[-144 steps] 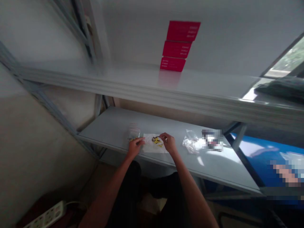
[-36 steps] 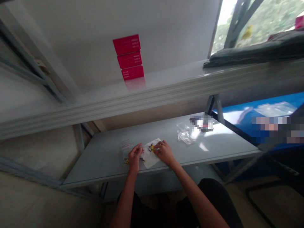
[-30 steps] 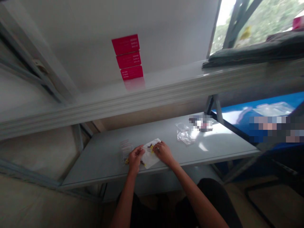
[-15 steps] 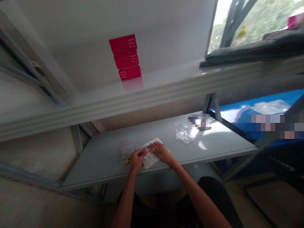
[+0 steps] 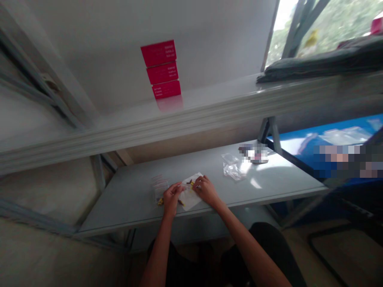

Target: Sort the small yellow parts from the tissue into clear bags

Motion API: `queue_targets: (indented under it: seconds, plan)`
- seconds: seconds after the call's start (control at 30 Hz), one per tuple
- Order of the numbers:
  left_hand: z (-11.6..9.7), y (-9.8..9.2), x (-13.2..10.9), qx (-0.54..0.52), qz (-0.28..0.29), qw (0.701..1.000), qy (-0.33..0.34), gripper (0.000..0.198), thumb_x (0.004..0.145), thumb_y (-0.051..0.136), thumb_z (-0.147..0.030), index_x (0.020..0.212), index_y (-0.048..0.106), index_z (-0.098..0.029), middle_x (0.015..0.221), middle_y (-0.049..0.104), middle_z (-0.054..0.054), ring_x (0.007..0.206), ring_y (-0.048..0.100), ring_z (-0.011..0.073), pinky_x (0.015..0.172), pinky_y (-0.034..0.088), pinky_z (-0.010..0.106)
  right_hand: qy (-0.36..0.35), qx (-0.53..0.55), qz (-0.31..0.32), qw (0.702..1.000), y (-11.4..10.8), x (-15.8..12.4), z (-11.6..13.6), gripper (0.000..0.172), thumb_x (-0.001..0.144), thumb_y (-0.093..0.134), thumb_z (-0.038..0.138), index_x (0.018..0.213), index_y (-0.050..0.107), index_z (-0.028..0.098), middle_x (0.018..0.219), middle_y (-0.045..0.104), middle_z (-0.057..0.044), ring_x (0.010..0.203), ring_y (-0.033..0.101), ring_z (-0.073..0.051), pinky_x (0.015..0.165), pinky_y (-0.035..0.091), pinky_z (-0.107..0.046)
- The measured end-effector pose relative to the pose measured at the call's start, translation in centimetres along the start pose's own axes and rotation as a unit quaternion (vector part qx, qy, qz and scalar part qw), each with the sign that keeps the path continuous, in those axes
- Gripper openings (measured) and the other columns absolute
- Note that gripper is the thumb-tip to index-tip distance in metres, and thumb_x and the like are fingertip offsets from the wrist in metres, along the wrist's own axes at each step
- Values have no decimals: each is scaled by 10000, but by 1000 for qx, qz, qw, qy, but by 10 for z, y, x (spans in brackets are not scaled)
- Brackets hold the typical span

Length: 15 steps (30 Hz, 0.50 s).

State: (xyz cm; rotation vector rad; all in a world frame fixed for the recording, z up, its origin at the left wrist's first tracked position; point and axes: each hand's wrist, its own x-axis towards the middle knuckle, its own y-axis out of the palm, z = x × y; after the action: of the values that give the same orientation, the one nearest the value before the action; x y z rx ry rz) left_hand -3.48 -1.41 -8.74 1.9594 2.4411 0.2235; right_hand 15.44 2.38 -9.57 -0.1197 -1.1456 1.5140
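My left hand (image 5: 172, 196) is over the left edge of a white sheet or flat bag (image 5: 191, 199), thumb and fingers pinched together. Something see-through may be at its fingertips, too faint to name. Across the sheet, my right hand (image 5: 206, 189) has its fingers curled and closed; what they hold is hidden. Small yellow-and-brown pieces (image 5: 192, 183) show by the right fingertips. Another small piece (image 5: 181, 203) lies under my left hand near the sheet's lower edge. Several yellow pieces (image 5: 160, 201) are just left of my left hand, beside clear zip bags (image 5: 160, 185).
Crumpled clear plastic bags (image 5: 233, 170) lie right of the sheet on the grey table (image 5: 128, 195). Behind them is a blurred-out object (image 5: 254, 154). A raised ledge (image 5: 209, 107) crosses above the table, carrying red boxes (image 5: 163, 73). A blue surface (image 5: 295, 139) stands at right.
My hands have moved slightly apart, the right one shifting right. The yellow-and-brown pieces between them show more plainly. The clear plastic between my fingers is less visible.
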Motion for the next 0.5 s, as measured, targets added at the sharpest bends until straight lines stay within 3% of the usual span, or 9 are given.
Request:
queue_targets:
  seconds: [0.2,0.33,0.5]
  plan:
    - [2,1,0,47,32,998,11,449,719,815,-419,1071,759,-147,918,791,110,819,733,224,697,550,277,8,140,-63,988,-7,0,4,90,926,626,188,869,695,202,943,713,-52,927,625,-191,955,452,-355]
    - [1,3,0,91,69,993,22,401,737,808,-395,1069,773,-174,991,788,108,896,731,240,750,551,292,2,237,-32,971,-14,-1,11,91,914,652,270,910,723,213,951,737,-47,867,657,-184,822,512,-314]
    - [-1,3,-1,68,62,996,18,396,719,819,-402,1038,776,-172,1009,786,118,920,735,263,778,563,324,-4,234,-14,972,-16,-2,12,186,932,611,269,1057,746,243,1034,743,-56,895,664,-191,854,526,-339]
